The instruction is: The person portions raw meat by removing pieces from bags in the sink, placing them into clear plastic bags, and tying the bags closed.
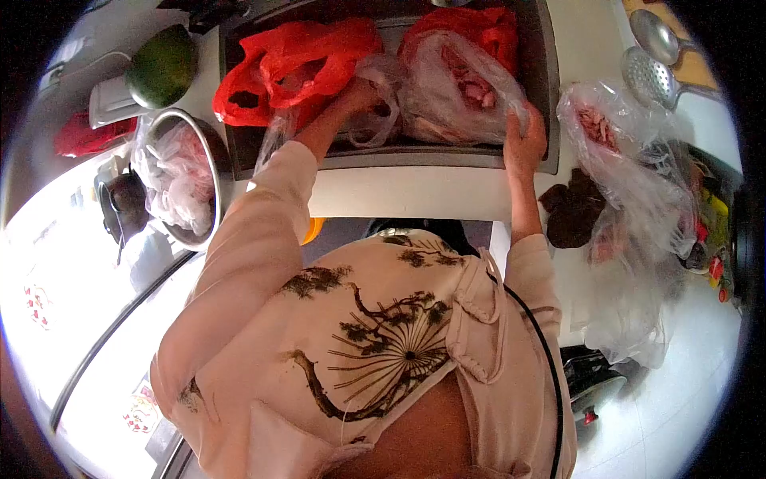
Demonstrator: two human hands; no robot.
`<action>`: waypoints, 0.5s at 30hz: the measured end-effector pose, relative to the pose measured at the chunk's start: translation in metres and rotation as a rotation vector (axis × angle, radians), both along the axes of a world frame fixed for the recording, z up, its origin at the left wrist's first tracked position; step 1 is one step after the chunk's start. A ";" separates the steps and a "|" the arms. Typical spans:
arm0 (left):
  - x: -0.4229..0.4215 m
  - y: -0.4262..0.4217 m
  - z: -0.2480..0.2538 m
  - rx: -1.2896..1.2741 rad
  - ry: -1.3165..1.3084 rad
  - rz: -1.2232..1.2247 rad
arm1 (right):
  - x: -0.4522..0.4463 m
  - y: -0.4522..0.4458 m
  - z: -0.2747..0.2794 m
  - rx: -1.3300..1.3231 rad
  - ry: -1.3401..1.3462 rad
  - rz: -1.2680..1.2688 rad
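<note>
A dark sink [275, 160] holds red plastic bags and a clear plastic bag [447, 72] with pieces of pink meat showing at its opening. My right hand [524, 137] pinches the right edge of this clear bag, fingers closed. My left hand [359, 100] reaches into the sink between the left red bag [303, 60] and the clear bag, and its fingers are hidden by plastic. Another red bag [495, 32] lies behind the clear one.
At left are a metal pot [219, 172] with pale plastic bags inside and a green melon [162, 67]. On the right counter lie a clear bag of meat [594, 128], a dark brown item [572, 209], a ladle [654, 36] and a slotted spoon [648, 76].
</note>
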State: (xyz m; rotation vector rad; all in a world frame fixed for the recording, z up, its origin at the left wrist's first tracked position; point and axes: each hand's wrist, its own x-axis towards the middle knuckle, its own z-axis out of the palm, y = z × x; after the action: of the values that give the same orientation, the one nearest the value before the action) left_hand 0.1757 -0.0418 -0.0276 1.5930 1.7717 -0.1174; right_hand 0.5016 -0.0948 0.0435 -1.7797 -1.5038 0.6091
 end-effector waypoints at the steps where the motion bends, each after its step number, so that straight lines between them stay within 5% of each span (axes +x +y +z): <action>1: -0.001 -0.002 0.009 -0.023 -0.042 0.059 | 0.001 0.000 -0.001 -0.048 0.021 -0.016; 6: -0.003 -0.020 0.053 -0.284 -0.511 0.428 | 0.004 0.001 -0.008 0.059 -0.019 0.027; 9: -0.016 -0.029 0.044 -0.266 -0.581 0.466 | 0.005 -0.001 -0.008 0.067 -0.018 0.044; 15: -0.011 -0.048 0.126 -0.199 -0.832 0.625 | 0.004 0.000 -0.010 0.064 0.023 0.024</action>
State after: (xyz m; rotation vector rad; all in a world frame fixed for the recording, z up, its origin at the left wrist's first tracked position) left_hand 0.1651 -0.0903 0.0981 0.7066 1.4225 0.5671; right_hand 0.5060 -0.0949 0.0337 -1.7025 -1.5147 0.5849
